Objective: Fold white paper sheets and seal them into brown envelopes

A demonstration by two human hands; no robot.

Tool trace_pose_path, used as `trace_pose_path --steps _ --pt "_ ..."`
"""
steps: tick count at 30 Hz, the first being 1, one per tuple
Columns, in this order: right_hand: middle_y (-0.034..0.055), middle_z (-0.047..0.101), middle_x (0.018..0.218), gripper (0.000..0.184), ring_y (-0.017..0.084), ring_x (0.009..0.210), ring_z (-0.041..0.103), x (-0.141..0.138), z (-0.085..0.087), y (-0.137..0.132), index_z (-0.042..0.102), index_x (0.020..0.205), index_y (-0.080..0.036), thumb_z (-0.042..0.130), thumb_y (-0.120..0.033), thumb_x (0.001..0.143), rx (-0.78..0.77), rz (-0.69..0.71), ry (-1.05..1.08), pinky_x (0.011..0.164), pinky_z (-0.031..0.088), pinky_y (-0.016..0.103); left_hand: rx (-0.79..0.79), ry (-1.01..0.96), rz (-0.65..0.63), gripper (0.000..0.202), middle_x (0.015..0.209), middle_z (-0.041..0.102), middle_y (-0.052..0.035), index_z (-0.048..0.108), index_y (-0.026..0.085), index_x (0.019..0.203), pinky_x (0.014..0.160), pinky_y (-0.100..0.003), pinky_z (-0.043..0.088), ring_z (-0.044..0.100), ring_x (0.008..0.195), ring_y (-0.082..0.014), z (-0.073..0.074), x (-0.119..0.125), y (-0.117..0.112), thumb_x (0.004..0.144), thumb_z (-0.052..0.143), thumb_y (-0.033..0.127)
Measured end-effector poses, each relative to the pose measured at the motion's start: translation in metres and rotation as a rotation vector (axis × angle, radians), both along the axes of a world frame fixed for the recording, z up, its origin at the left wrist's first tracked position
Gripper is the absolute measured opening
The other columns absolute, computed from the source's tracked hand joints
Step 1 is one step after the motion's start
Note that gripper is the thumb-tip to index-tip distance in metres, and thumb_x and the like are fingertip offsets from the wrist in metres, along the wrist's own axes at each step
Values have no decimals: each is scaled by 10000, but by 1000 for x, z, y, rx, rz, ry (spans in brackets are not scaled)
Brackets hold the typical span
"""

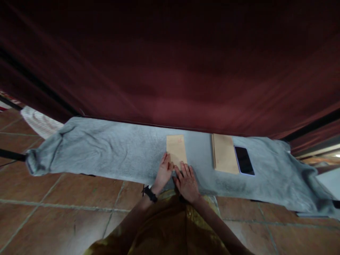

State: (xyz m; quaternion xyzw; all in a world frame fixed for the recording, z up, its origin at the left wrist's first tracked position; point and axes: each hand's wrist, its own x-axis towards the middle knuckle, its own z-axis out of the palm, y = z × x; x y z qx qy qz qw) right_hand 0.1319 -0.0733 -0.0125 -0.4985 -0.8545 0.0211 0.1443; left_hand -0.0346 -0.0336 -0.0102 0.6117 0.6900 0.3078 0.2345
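A tan paper envelope (176, 149) lies flat on a grey cloth (114, 148) spread over the tiled floor. My left hand (164, 172), with a dark watch at the wrist, rests with its fingers stretched out on the envelope's near left corner. My right hand (186, 181) lies flat beside it, fingers spread, its fingertips touching the envelope's near edge. Neither hand holds anything.
To the right on the cloth sits a stack of tan envelopes (224, 153) with a dark phone (244, 160) next to it. A dark red curtain (170, 71) hangs behind the cloth. Brown floor tiles (66, 209) surround my lap.
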Motion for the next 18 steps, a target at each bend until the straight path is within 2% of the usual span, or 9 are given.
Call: trace_pose_path --steps 2,4,6,9,12,15,17,18 --pt "138 316 1665 552 300 1515 343 0 1 0 418 1569 -259 489 -414 1044 -13 0 -3 1234 242 501 6 -123 73 525 1580 471 -137 495 156 1463 1210 -405 371 458 1451 -237 -2 -1 -24 943 465 222" --pt "155 305 1667 557 306 1519 339 -1 1 -1 415 1571 -234 488 -402 1045 -26 -3 4 1228 258 500 8 -266 124 514 1470 591 -119 544 193 1407 1151 -431 446 569 1340 -253 -1 1 -34 893 541 199" --pt "174 299 1665 565 308 1515 346 -3 1 -3 417 1568 -193 490 -392 1043 -33 -15 16 1225 269 503 -12 -447 168 487 1298 700 -104 592 194 1328 1045 -428 529 666 1168 -246 2 4 -32 841 598 174" --pt "199 320 1650 561 316 1500 369 -11 -1 -6 443 1546 -142 500 -362 1033 -17 -45 44 1222 276 518 -54 -631 217 402 1044 761 -85 639 148 1206 866 -363 589 704 924 -205 6 5 -20 804 630 165" --pt "220 406 1602 559 336 1462 422 -19 0 -2 478 1516 -106 517 -335 1007 10 -88 89 1204 308 526 -50 -651 222 414 941 755 -57 643 139 1201 775 -323 590 689 821 -179 13 7 -12 788 626 156" --pt "219 526 1517 525 326 1373 529 -21 10 11 509 1490 -106 480 -269 992 -38 -164 141 1155 385 489 -20 -638 190 444 916 743 -42 638 141 1232 774 -308 585 681 797 -166 26 15 -10 789 619 152" --pt "201 593 1458 486 300 1305 592 -19 22 23 550 1456 -138 427 -242 997 -134 -220 272 1114 431 448 22 -626 141 437 942 744 -52 630 140 1263 821 -316 582 692 835 -170 37 24 -10 830 625 194" --pt "192 627 1420 457 291 1269 619 -17 28 29 589 1412 -152 421 -262 1001 -214 -251 430 1094 448 431 51 -621 119 431 999 746 -68 619 146 1290 864 -322 578 701 895 -178 43 28 -10 868 619 233"
